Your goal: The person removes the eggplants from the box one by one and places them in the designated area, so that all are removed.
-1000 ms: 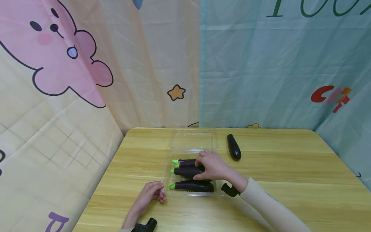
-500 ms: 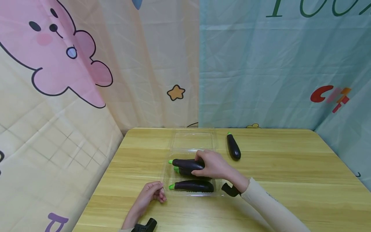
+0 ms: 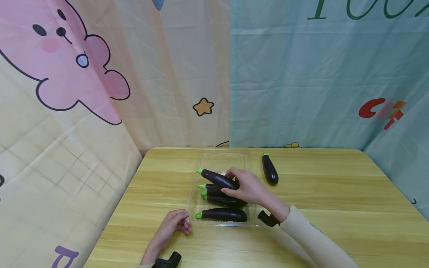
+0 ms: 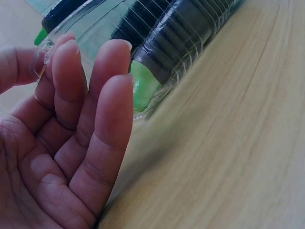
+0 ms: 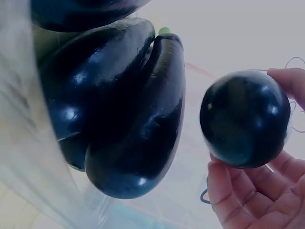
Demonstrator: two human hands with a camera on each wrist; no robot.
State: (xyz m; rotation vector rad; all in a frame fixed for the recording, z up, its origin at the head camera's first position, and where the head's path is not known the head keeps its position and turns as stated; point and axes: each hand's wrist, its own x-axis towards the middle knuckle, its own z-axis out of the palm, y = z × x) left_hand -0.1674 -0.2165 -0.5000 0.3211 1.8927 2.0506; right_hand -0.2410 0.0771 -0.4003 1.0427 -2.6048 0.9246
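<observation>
In the head view my right hand (image 3: 247, 185) grips the thick end of a dark purple eggplant (image 3: 217, 179), its green stem pointing left. This eggplant is raised over a clear plastic clamshell container (image 3: 218, 224). The right wrist view shows the held eggplant (image 5: 244, 119) end-on between thumb and fingers, apart from the others. Several more eggplants lie in the container, including a front one (image 3: 223, 214) and a middle one (image 3: 226, 201). My left hand (image 3: 175, 221) pinches the container's left front corner between thumb and index finger, while its other fingers (image 4: 114, 109) stay loosely bent.
The container's transparent lid (image 3: 223, 162) lies folded back behind it. One loose eggplant (image 3: 270, 170) lies on the wooden table (image 3: 321, 208) to the right of the lid. Printed curtains (image 3: 285, 74) hang close behind the table's far edge.
My right hand has taken an eggplant from the pile and lifted it up and back, tilting its stem end away; those beneath now show. The left hand has stayed at the corner.
</observation>
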